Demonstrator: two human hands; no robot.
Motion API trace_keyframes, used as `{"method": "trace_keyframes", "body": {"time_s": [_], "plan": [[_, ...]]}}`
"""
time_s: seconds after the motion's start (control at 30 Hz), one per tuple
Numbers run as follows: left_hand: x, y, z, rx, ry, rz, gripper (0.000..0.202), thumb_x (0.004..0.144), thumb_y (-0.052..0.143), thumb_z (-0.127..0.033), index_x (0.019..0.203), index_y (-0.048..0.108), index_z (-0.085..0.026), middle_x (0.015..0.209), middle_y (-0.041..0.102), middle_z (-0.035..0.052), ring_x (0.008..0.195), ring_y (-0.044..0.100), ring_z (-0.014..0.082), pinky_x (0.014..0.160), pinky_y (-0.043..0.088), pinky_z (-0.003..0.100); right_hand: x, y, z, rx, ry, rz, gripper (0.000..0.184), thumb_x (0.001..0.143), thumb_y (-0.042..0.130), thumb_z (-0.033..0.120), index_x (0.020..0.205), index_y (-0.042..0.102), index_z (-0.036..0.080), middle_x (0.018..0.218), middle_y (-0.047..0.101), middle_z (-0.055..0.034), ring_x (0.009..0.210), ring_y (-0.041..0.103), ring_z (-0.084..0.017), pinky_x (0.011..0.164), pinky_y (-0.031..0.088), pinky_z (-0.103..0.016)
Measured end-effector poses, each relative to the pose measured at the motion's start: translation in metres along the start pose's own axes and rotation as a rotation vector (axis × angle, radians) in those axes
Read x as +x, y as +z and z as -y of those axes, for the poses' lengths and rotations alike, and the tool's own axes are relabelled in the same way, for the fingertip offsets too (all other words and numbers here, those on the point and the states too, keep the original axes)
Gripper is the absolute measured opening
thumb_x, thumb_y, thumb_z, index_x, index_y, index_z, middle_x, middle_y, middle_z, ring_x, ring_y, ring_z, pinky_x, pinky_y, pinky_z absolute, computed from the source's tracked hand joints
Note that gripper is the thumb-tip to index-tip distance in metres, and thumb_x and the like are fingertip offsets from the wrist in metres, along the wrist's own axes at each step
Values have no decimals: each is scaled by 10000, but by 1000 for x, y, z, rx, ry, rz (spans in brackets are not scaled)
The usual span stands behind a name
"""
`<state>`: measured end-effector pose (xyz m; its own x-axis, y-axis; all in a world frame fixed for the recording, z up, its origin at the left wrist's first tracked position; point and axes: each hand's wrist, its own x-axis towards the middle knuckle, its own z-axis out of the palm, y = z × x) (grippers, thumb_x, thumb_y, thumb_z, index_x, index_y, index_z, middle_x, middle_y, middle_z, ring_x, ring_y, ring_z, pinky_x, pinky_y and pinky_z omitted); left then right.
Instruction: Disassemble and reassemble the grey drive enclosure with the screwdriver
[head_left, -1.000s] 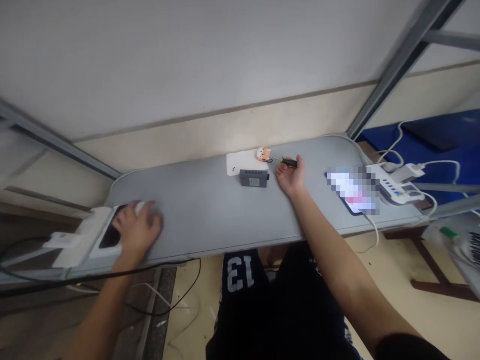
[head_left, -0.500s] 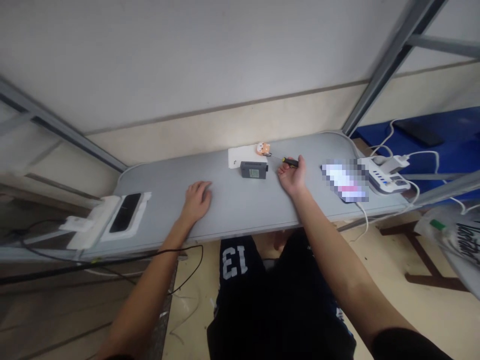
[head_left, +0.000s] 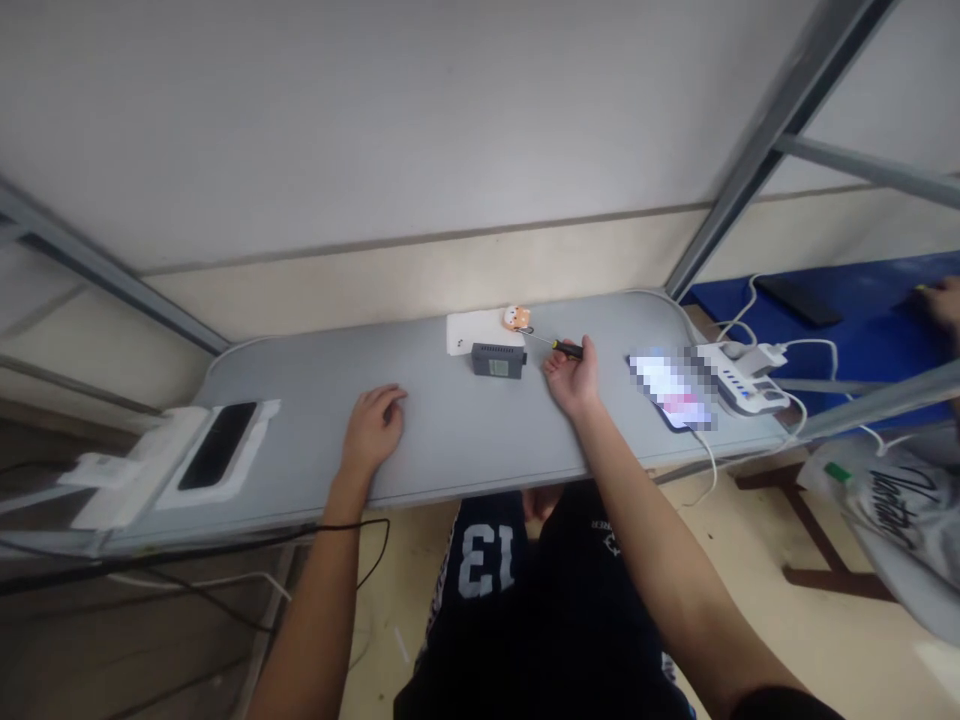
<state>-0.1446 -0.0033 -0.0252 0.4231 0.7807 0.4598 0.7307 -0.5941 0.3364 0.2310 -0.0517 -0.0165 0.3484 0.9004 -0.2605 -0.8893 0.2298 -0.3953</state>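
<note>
Resting on the grey table [head_left: 300,370], my left hand [head_left: 373,425] holds nothing, its fingers loosely bent and a little apart. My right hand [head_left: 574,378] is palm up, closed on a screwdriver [head_left: 568,349] with a black and yellow handle. The thin shaft points left toward an orange-and-white animal-face case [head_left: 516,318] with a small clip. Between my hands stands a dark grey metal box [head_left: 499,363] with vent slots and a pale label, touched by neither hand. Behind it lies a white sheet [head_left: 471,325] with a few tiny dark pieces, perhaps screws.
At the right are a lit phone [head_left: 670,390] and a white power strip [head_left: 742,378] with cables. A dark phone [head_left: 217,445] lies at the left. Metal posts [head_left: 739,190] flank the table. Another person's hand [head_left: 941,300] shows over a blue surface [head_left: 892,300].
The view has shifted, so the table and its things appear lower and further left. Another person's hand has come into view at the right edge. My grip on the screwdriver looks the same.
</note>
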Motion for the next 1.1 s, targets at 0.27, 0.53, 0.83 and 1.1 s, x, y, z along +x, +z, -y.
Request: {"method": "trace_keyframes", "body": {"time_s": [0.27,0.53,0.83,1.1], "plan": [[1,-5,-3,52,-35,38,291,919,486,-180,1102,711,-211,1205,730,99,1124,641,285,1047,509,476,1,0,-2,31,12,13,420,1049,434,466,748,580,214,521,448,47,473,430,-100,471,388,-218],[28,1,-31,19,-6,169,320,974,457,-238,1183,699,-218,1022,678,90,1022,627,261,946,519,418,3,-2,-3,31,20,19,414,1049,427,488,760,561,224,531,441,48,479,437,-105,471,397,-215],[28,19,-40,108,1,144,326,969,492,-214,1211,710,-223,1115,657,113,1074,596,293,990,488,466,6,-2,-3,7,25,33,439,1040,422,552,760,535,233,539,416,55,472,420,-105,475,404,-215],[30,23,-37,71,-9,88,302,927,538,-168,1156,728,-221,1074,668,94,1038,610,290,982,502,455,13,1,-5,25,-13,21,440,1051,390,520,762,540,225,537,424,49,485,425,-106,492,425,-221]]}}
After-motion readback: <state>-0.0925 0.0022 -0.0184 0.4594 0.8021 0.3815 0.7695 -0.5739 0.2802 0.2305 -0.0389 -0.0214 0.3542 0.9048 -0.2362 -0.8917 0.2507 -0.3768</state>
